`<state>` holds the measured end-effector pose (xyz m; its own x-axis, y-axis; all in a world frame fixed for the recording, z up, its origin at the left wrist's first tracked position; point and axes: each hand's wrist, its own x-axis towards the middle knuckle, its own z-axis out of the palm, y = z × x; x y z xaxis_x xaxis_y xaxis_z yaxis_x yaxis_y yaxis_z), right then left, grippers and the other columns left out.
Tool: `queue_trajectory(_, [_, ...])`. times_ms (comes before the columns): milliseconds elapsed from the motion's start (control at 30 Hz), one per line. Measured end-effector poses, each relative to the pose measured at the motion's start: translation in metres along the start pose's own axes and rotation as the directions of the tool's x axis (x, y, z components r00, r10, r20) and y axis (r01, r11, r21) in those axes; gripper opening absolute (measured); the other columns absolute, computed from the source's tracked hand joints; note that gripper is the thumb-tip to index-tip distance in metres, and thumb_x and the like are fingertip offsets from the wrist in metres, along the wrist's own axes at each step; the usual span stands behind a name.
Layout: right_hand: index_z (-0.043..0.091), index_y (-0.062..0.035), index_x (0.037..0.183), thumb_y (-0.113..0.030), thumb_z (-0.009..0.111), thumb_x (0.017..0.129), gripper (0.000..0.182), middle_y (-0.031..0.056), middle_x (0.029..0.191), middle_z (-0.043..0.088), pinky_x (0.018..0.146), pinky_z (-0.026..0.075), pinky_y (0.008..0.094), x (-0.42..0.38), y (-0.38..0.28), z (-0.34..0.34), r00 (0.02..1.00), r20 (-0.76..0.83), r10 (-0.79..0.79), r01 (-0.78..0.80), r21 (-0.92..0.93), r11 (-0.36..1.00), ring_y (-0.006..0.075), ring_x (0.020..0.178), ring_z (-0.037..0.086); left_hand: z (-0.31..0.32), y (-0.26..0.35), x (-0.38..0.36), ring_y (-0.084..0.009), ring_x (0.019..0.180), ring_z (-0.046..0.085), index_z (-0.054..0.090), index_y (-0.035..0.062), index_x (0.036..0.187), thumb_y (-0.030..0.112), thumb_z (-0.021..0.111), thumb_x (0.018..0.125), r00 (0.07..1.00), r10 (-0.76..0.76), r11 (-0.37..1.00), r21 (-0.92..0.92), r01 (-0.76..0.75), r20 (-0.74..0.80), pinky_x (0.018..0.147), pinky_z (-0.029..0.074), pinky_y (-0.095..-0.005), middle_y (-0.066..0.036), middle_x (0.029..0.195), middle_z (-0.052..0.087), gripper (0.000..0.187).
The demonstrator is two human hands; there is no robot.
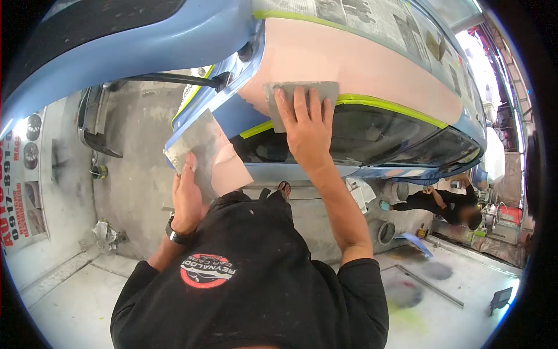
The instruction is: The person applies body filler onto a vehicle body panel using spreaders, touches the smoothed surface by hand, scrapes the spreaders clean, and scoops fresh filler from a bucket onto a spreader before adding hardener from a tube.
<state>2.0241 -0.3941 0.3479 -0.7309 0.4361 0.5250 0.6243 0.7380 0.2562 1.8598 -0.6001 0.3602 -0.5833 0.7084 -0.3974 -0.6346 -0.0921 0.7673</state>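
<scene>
My left hand grips a flat grey filler board, tilted in front of my body, its thumb on the upper face. Pink body filler covers the board's right side. My right hand presses a wide grey spreader against the edge of the blue car's roof, fingers stretched over the plate. Smooth pink filler coats the roof strip around and beyond the spreader. Just below the spreader runs lime-green masking tape along the top of the dark side window.
Newspaper masks the roof farther in. The raised blue tailgate arches overhead at left, with a strut beneath. Another person crouches beside the car at right. A bucket and a white box stand on the floor.
</scene>
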Motion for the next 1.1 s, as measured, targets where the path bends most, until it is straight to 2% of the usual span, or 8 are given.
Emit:
queue_trajectory(267, [0.056, -0.0186, 0.139, -0.018, 0.057, 0.088, 0.052, 0.0101, 0.133, 0.052, 0.102, 0.04, 0.0608, -0.037, 0.024, 0.0, 0.994, 0.032, -0.106, 0.106, 0.007, 0.994, 0.0338, 0.123, 0.05, 0.008, -0.004, 0.003, -0.0242, 0.116, 0.061, 0.049, 0.004, 0.137, 0.035, 0.045, 0.105, 0.998, -0.023, 0.995, -0.096, 0.029, 0.057, 0.099, 0.051, -0.0401, -0.009, 0.131, 0.059, 0.044])
queue_trajectory(467, [0.063, -0.0193, 0.132, -0.011, 0.06, 0.086, 0.047, 0.0094, 0.126, 0.058, 0.103, 0.038, 0.0584, -0.036, 0.041, -0.069, 0.999, -0.015, 0.044, -0.041, 0.148, 0.988, 0.0309, 0.119, 0.055, 0.028, -0.006, 0.009, -0.0238, 0.116, 0.062, 0.05, 0.0062, 0.137, 0.036, 0.049, 0.104, 0.982, -0.035, 0.964, -0.251, 0.082, 0.187, 0.1, 0.05, -0.04, -0.008, 0.131, 0.061, 0.044])
queue_trajectory(533, [0.061, -0.0117, 0.134, 0.004, 0.057, 0.081, 0.056, 0.0127, 0.126, 0.059, 0.105, 0.04, 0.0495, -0.027, 0.04, -0.098, 0.972, -0.03, 0.233, -0.168, 0.603, 0.78, 0.0334, 0.117, 0.057, 0.048, -0.016, 0.013, -0.0235, 0.116, 0.063, 0.05, 0.0069, 0.136, 0.036, 0.05, 0.103, 0.989, -0.039, 0.975, -0.212, 0.068, 0.141, 0.099, 0.051, -0.04, -0.008, 0.131, 0.061, 0.044])
queue_trajectory(633, [0.055, -0.0022, 0.137, 0.012, 0.048, 0.074, 0.065, 0.0178, 0.131, 0.057, 0.104, 0.043, 0.0375, -0.026, 0.033, -0.138, 0.929, 0.215, 0.3, -0.263, 0.956, 0.132, 0.037, 0.118, 0.056, 0.089, -0.028, 0.012, -0.0209, 0.113, 0.064, 0.051, 0.0067, 0.135, 0.027, 0.059, 0.1, 0.968, -0.016, 0.967, -0.243, 0.078, 0.249, 0.093, 0.054, -0.0382, -0.007, 0.128, 0.061, 0.04])
queue_trajectory(767, [0.053, -0.0021, 0.139, 0.009, 0.055, 0.078, 0.062, 0.0177, 0.138, 0.05, 0.105, 0.042, 0.0437, -0.025, 0.037, -0.148, 0.984, 0.176, 0.021, -0.166, 0.873, 0.458, 0.0371, 0.123, 0.053, 0.116, -0.032, 0.013, -0.0217, 0.111, 0.065, 0.051, 0.0055, 0.133, 0.027, 0.06, 0.1, 0.936, 0.04, 0.977, -0.209, 0.036, 0.349, 0.09, 0.056, -0.0376, -0.008, 0.125, 0.062, 0.04])
queue_trajectory(867, [0.052, -0.0035, 0.14, 0.004, 0.058, 0.082, 0.059, 0.0176, 0.137, 0.051, 0.104, 0.041, 0.053, -0.059, 0.072, -0.117, 0.936, 0.336, -0.107, -0.06, 0.449, 0.892, 0.0365, 0.124, 0.052, 0.118, -0.02, 0.014, -0.0209, 0.11, 0.065, 0.052, 0.0051, 0.132, 0.026, 0.06, 0.1, 0.926, -0.05, 0.97, -0.202, 0.135, 0.374, 0.088, 0.057, -0.0373, -0.009, 0.123, 0.063, 0.038])
queue_trajectory(967, [0.052, -0.0087, 0.141, -0.002, 0.058, 0.088, 0.055, 0.0179, 0.135, 0.051, 0.103, 0.039, 0.0603, -0.068, 0.081, -0.122, 0.951, 0.308, 0.038, -0.178, 0.44, 0.88, 0.0366, 0.125, 0.051, 0.123, -0.019, 0.016, -0.017, 0.109, 0.063, 0.058, 0.0024, 0.124, 0.025, 0.059, 0.101, 0.891, 0.23, 0.973, -0.111, -0.202, 0.391, 0.092, 0.051, -0.0323, -0.007, 0.116, 0.065, 0.033])
queue_trajectory(1100, [0.052, -0.0136, 0.143, -0.007, 0.056, 0.09, 0.054, 0.0164, 0.137, 0.051, 0.104, 0.038, 0.0618, -0.044, 0.069, -0.144, 0.984, 0.1, 0.147, -0.176, 0.427, 0.887, 0.0406, 0.128, 0.049, 0.127, -0.026, 0.019, -0.0083, 0.102, 0.055, 0.062, 0.001, 0.117, 0.029, 0.051, 0.106, 0.907, 0.288, 0.934, 0.121, -0.337, 0.306, 0.089, 0.045, -0.027, -0.001, 0.112, 0.063, 0.032])
